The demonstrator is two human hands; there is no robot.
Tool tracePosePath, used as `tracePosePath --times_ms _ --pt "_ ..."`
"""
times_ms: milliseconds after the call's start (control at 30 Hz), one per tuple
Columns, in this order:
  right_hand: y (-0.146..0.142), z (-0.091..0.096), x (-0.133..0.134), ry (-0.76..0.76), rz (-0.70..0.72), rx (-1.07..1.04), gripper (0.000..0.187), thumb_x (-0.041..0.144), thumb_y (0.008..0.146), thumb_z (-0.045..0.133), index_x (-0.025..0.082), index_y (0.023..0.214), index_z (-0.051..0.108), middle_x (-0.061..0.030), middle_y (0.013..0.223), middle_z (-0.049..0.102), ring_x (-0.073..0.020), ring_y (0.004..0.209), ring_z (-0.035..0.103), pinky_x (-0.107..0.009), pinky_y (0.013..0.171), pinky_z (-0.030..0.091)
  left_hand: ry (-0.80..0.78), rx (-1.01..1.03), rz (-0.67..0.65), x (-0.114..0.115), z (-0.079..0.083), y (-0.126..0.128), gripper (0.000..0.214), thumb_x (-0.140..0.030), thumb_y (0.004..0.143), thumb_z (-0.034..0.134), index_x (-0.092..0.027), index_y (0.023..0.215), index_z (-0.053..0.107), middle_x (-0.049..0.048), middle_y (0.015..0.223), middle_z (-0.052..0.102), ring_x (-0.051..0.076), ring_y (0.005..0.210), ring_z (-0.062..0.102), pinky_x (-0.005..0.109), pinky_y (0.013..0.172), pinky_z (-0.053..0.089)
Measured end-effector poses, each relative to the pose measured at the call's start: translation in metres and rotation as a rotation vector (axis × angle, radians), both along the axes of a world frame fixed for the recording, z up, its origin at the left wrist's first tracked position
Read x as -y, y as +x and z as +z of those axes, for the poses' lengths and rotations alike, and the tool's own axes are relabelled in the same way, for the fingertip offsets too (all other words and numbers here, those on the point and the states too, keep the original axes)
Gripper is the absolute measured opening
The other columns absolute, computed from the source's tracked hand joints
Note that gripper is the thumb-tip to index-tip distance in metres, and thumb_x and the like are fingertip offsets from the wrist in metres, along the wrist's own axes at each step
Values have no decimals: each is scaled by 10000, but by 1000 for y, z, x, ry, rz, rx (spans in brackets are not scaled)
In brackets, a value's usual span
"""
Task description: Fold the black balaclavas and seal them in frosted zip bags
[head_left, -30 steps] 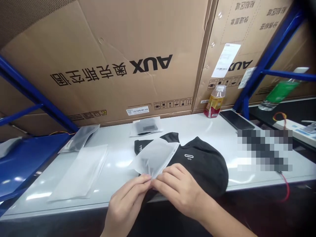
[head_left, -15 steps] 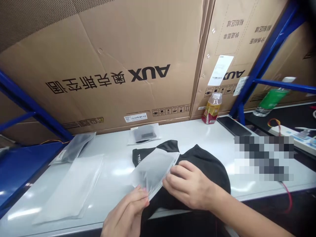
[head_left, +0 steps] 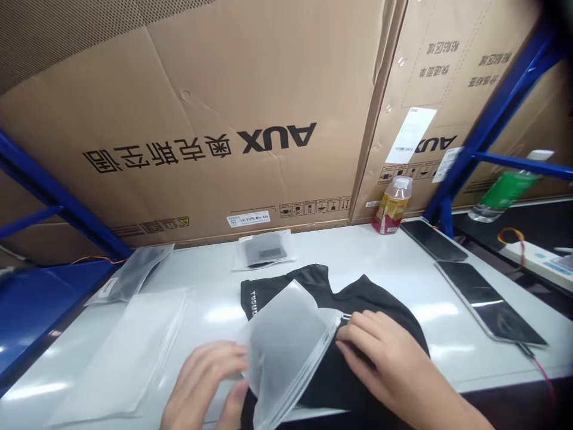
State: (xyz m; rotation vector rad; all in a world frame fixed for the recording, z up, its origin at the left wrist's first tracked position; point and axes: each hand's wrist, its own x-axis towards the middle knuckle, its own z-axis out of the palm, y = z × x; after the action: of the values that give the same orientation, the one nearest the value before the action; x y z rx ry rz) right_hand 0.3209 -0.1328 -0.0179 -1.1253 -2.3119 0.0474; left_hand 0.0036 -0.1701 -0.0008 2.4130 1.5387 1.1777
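A black garment (head_left: 380,310) with white lettering lies folded on the white table (head_left: 215,263). A frosted plastic zip bag (head_left: 286,352) rests over its near side, with its zip edge slanting down from the right. My right hand (head_left: 380,364) lies on the black cloth, its fingers curled at the upper end of the zip edge. My left hand (head_left: 201,382) is against the bag's left side, fingers apart. The near part of the garment is hidden by the bag and my right hand.
A flat frosted bag (head_left: 120,358) lies to the left, and a bag with a dark item (head_left: 262,251) lies behind. Further left is a greyish bag (head_left: 129,275). A bottle (head_left: 391,206) and dark flat devices (head_left: 487,301) stand right. AUX cartons (head_left: 201,119) in blue shelving rise behind.
My left hand has let go of the bag's corner and moved left. My right hand has shifted right to the zip edge, and the bag now bulges more upright.
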Motion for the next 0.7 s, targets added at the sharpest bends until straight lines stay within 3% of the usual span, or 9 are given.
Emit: tracePosePath --times_ms 100,200,333,433,567,700 --pt "-24 -8 22 -220 -40 -128 178 225 1048 516 260 997 683 1 820 689 -181 703 650 -317 667 445 -254 -72 215 -23 4 12 299 -440 1030 551 -305 1254 698 55 1240 764 290 1172 712 429 933 624" --pt "-41 -17 30 -375 -176 -281 190 365 1046 560 262 962 697 22 724 649 -164 611 619 -289 593 419 -447 -138 218 -40 5 24 396 -524 1030 507 -289 1283 701 69 1269 764 329 1197 705 491 994 583" --pt "-44 -11 28 -535 -295 -379 402 535 1005 597 239 734 623 26 632 586 -154 557 560 -276 542 380 -511 -39 247 -38 11 35 461 -563 1006 544 -300 1375 631 74 1324 725 328 1184 699 460 956 587" --pt "-41 5 25 -687 -289 -425 379 592 986 598 246 870 698 17 676 650 -184 611 616 -277 572 424 -538 128 197 -26 15 43 450 -569 1008 562 -323 1382 613 71 1292 700 297 1173 681 404 934 591" --pt "-47 24 22 -827 -207 -696 374 577 940 673 240 1091 730 -47 976 784 -262 880 731 -322 775 558 -569 380 55 -10 14 56 429 -562 1026 551 -310 1361 638 85 1158 675 256 1069 677 338 894 590" --pt "-52 24 19 -988 -42 -1067 513 554 892 750 222 1282 723 -118 1217 776 -334 1126 721 -433 987 580 -706 665 58 -2 8 64 665 -632 1023 515 -341 1596 347 73 1097 672 232 950 706 336 829 599"
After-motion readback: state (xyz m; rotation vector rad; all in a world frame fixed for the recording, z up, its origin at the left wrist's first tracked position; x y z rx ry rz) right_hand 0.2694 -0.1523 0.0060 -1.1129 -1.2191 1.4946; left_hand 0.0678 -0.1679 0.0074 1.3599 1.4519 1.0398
